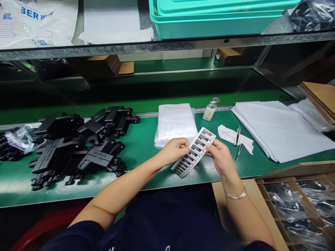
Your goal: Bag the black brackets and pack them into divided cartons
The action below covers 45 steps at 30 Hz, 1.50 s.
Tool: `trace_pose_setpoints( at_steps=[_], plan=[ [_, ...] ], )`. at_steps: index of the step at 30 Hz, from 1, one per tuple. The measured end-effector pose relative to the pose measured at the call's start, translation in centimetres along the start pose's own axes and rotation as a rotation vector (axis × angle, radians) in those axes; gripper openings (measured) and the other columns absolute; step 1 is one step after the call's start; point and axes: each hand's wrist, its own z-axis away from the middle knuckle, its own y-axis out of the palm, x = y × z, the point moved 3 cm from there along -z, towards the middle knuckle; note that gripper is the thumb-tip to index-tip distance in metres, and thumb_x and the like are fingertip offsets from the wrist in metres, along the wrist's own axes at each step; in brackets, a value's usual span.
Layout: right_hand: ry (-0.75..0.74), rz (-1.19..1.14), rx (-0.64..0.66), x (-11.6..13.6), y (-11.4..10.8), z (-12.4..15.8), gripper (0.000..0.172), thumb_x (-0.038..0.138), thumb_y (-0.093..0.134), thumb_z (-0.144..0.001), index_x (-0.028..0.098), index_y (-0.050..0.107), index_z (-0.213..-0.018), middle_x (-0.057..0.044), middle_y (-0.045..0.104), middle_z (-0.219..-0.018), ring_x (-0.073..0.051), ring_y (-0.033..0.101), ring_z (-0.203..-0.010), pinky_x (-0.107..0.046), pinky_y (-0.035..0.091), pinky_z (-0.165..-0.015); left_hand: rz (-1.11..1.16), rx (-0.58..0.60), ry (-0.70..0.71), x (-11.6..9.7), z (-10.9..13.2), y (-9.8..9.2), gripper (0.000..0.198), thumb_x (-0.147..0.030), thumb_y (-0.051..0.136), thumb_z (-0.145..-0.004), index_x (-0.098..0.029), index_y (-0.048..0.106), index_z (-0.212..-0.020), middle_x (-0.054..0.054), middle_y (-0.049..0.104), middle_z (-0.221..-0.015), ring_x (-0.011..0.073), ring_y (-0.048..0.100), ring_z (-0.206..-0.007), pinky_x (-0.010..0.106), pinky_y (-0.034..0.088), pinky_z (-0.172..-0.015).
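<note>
Between my hands, over the front of the green bench, a sheet of black-and-white labels [193,152] is held at a slant. My left hand [176,149] pinches its left edge, thumb and fingers together. On the opposite edge, my right hand [219,153] grips the sheet with the thumb on top. Just behind the left hand lies a stack of clear plastic bags [176,122]. A small bottle with a metal top [209,111] stands beyond the sheet. To the right of my right hand, a cutter knife [237,135] and tweezers [239,152] rest by a crumpled white cloth [227,134].
Black plastic parts [99,155] are piled on the left of the bench. White foam sheets [277,129] lie at the right. A shelf edge [131,47] crosses above, carrying turquoise bins [214,27]. Lower right, a divided carton [290,179] holds bagged black items.
</note>
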Motion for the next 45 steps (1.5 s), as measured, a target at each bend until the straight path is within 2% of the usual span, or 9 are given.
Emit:
trace_pose_setpoints(
  at_steps=[5,9,13,16,21,27,32,36,45],
  plan=[
    [0.074,0.052,0.174,-0.8,1.7,0.9,0.029,0.047,0.070,-0.075,0.018,0.065,-0.079,-0.002,0.069,-0.075,-0.016,0.065,-0.069,-0.032,0.057,-0.070,0.115,-0.140,0.041,-0.1,-0.5,-0.8,0.015,-0.026,0.064,-0.062,-0.016,0.053,-0.060,-0.004,0.053,-0.054,0.0077,0.047,-0.049,0.020,0.037,-0.049],
    [0.081,0.088,0.196,-1.5,2.8,1.4,0.024,0.041,0.072,-0.073,0.019,0.065,-0.080,-0.002,0.070,-0.080,-0.017,0.064,-0.072,-0.031,0.055,-0.069,0.145,-0.179,0.061,-0.2,-0.7,-1.1,0.015,-0.025,0.064,-0.064,-0.016,0.052,-0.059,-0.004,0.053,-0.056,0.0071,0.047,-0.050,0.020,0.039,-0.051],
    [0.078,0.077,0.114,-1.9,2.7,1.2,0.022,0.039,0.071,-0.070,0.019,0.060,-0.068,0.000,0.065,-0.068,-0.014,0.059,-0.062,-0.029,0.053,-0.062,0.142,-0.164,0.040,-0.2,-0.6,-1.1,0.017,-0.027,0.064,-0.064,-0.016,0.051,-0.061,-0.003,0.055,-0.058,0.0082,0.050,-0.052,0.020,0.040,-0.051],
    [0.084,0.051,0.059,-1.8,2.3,1.0,0.023,0.037,0.071,-0.069,0.019,0.057,-0.064,0.001,0.063,-0.064,-0.013,0.056,-0.059,-0.028,0.051,-0.059,0.111,-0.088,0.017,0.0,0.0,-0.9,0.018,-0.032,0.063,-0.065,-0.016,0.053,-0.064,-0.001,0.057,-0.063,0.0110,0.054,-0.058,0.022,0.043,-0.054],
    [0.109,-0.022,0.017,-1.5,1.9,0.8,0.021,0.034,0.070,-0.069,0.019,0.056,-0.066,0.001,0.063,-0.067,-0.014,0.059,-0.063,-0.029,0.053,-0.063,-0.041,0.042,-0.001,0.9,1.3,-0.3,0.020,-0.031,0.062,-0.064,-0.017,0.049,-0.061,-0.003,0.050,-0.057,0.0098,0.046,-0.054,0.021,0.035,-0.053],
    [0.131,-0.039,-0.010,-1.9,1.8,0.6,0.020,0.032,0.068,-0.071,0.019,0.055,-0.064,0.002,0.062,-0.068,-0.012,0.057,-0.062,-0.026,0.052,-0.060,-0.086,0.004,0.026,1.5,1.6,-0.5,0.022,-0.028,0.063,-0.065,-0.018,0.044,-0.058,-0.004,0.045,-0.055,0.0086,0.041,-0.053,0.020,0.030,-0.051],
    [0.160,0.032,0.107,-1.7,2.7,1.5,0.030,0.046,0.068,-0.074,0.020,0.057,-0.065,0.001,0.063,-0.065,-0.014,0.059,-0.063,-0.029,0.054,-0.063,0.034,-0.053,0.021,1.4,1.2,-1.3,0.020,-0.030,0.063,-0.063,-0.018,0.047,-0.060,-0.004,0.050,-0.054,0.0089,0.045,-0.050,0.020,0.033,-0.051],
    [0.132,0.124,0.214,-1.3,3.6,2.3,0.031,0.047,0.072,-0.071,0.019,0.059,-0.065,0.001,0.062,-0.065,-0.014,0.057,-0.060,-0.028,0.051,-0.061,0.074,-0.095,0.040,1.0,1.1,-2.0,0.018,-0.027,0.062,-0.063,-0.018,0.047,-0.060,-0.004,0.052,-0.053,0.0089,0.048,-0.049,0.020,0.035,-0.049],
    [0.088,0.199,0.214,-1.5,3.9,2.4,0.027,0.039,0.070,-0.073,0.019,0.055,-0.064,0.001,0.059,-0.066,-0.013,0.052,-0.062,-0.026,0.044,-0.060,0.100,-0.093,0.038,0.9,1.3,-2.2,0.019,-0.026,0.065,-0.064,-0.017,0.049,-0.061,-0.004,0.054,-0.053,0.0086,0.049,-0.049,0.019,0.035,-0.049]
  ],
)
